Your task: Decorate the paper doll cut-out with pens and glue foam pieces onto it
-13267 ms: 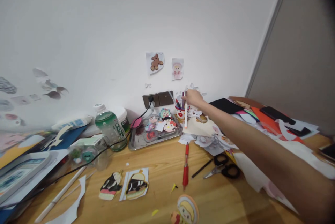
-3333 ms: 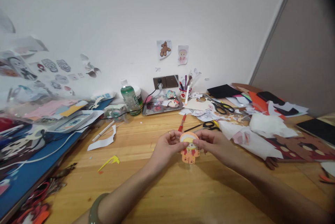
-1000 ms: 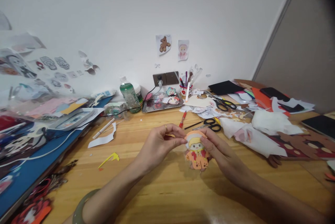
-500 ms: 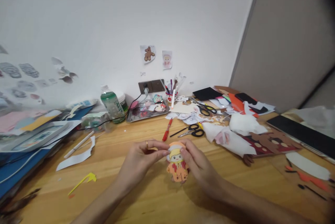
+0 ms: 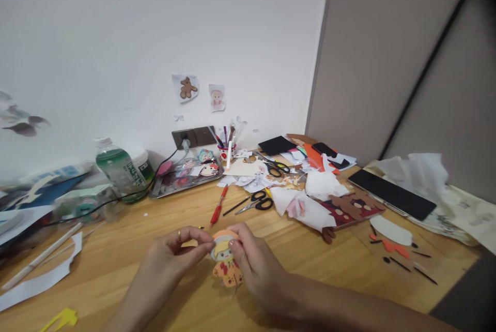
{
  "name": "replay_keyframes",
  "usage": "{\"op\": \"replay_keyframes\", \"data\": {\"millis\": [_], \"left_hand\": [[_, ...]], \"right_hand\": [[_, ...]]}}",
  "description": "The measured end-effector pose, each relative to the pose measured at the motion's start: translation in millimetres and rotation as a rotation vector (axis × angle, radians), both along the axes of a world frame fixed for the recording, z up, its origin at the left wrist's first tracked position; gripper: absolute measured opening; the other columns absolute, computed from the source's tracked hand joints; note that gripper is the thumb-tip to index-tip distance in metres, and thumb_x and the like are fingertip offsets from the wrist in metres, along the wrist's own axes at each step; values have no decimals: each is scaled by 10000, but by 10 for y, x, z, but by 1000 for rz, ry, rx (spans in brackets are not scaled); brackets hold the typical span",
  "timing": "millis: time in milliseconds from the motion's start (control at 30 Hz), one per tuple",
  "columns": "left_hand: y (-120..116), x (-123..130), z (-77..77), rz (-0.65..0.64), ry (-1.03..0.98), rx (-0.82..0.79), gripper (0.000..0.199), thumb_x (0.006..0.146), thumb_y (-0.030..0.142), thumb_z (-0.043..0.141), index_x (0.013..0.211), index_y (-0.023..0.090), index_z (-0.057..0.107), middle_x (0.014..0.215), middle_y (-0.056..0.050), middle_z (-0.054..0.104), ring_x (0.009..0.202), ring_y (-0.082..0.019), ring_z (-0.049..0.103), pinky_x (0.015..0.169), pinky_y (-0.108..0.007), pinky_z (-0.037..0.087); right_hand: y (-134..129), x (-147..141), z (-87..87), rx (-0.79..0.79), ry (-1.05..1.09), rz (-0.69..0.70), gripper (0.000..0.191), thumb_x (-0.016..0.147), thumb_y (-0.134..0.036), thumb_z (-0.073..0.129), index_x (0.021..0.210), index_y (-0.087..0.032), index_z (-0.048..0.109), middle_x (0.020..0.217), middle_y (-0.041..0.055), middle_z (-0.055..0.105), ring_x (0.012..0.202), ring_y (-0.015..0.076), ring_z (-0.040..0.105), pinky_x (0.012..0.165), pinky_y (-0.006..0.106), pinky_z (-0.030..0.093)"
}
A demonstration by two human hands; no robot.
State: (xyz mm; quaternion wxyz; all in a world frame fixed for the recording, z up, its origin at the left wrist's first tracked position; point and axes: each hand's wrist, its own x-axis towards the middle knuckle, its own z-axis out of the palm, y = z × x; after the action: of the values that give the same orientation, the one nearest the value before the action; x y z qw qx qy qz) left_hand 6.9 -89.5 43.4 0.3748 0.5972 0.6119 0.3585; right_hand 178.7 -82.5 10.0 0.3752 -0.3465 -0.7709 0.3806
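I see both hands at the near middle of the wooden table (image 5: 306, 290), working on one small doll cutout (image 5: 228, 270): orange outfit, yellow hair, red scarf ends. Left hand (image 5: 170, 262) has thumb and forefinger pinching the upper left edge of the cutout. Right hand (image 5: 261, 267) pinches its upper right side, thumb on the front, other fingers mostly hidden behind. Cutout is roughly upright, front toward me; I can't tell whether its bottom edge touches the wood.

Just beyond the hands I have a red pen (image 5: 219, 205), a thin black stick (image 5: 236, 206) and black-handled scissors (image 5: 265, 202). Farther: metal tray (image 5: 155, 192) with character pieces on it, pen cup (image 5: 228, 156) to its right, second scissors (image 5: 278, 168) on paper scraps.

Far left, green bottle (image 5: 126, 179) in front of a white tub (image 5: 142, 161). Near left, white paper strip (image 5: 44, 286) and yellow scrap (image 5: 67, 316). Right side: crumpled white sheet (image 5: 310, 212), dark flat slab (image 5: 391, 194), orange piece (image 5: 395, 248) among small black bits.
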Motion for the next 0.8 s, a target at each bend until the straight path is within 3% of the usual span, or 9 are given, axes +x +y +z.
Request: {"op": "replay_keyframes", "data": {"millis": [267, 433, 533, 800], "left_hand": [[6, 10, -58, -84, 14, 84, 238, 721, 431, 544, 693, 196, 556, 736, -7, 585, 704, -173, 550, 640, -252, 435], [-4, 61, -147, -127, 37, 301, 148, 798, 337, 450, 738, 211, 497, 770, -13, 525, 772, -169, 519, 690, -254, 437], [-4, 70, -228, -131, 90, 331, 141, 828, 316, 395, 755, 216, 463, 784, -15, 501, 774, -165, 507, 698, -260, 432], [75, -42, -265, 30, 16, 379, 177, 805, 379, 428, 751, 216, 470, 805, -10, 504, 821, -179, 503, 710, -279, 448]], "right_hand": [[15, -5, -24, -10, 4, 6, 232, 921, -294, 248, 1028, -175, 415, 806, 33, 567, 667, 132, 512, 587, 241, 375], [48, -1, -31, -30, 3, 29, 231, 917, -307, 259, 1000, -171, 427, 773, 25, 548, 647, 128, 488, 576, 242, 377], [65, -12, -51, -58, 6, 27, 228, 916, -312, 271, 983, -173, 439, 782, 26, 551, 673, 133, 500, 600, 250, 387], [90, -33, -68, -167, 136, 7, 266, 922, -335, 284, 1029, -171, 463, 839, 30, 551, 751, 135, 516, 672, 261, 402]]}}
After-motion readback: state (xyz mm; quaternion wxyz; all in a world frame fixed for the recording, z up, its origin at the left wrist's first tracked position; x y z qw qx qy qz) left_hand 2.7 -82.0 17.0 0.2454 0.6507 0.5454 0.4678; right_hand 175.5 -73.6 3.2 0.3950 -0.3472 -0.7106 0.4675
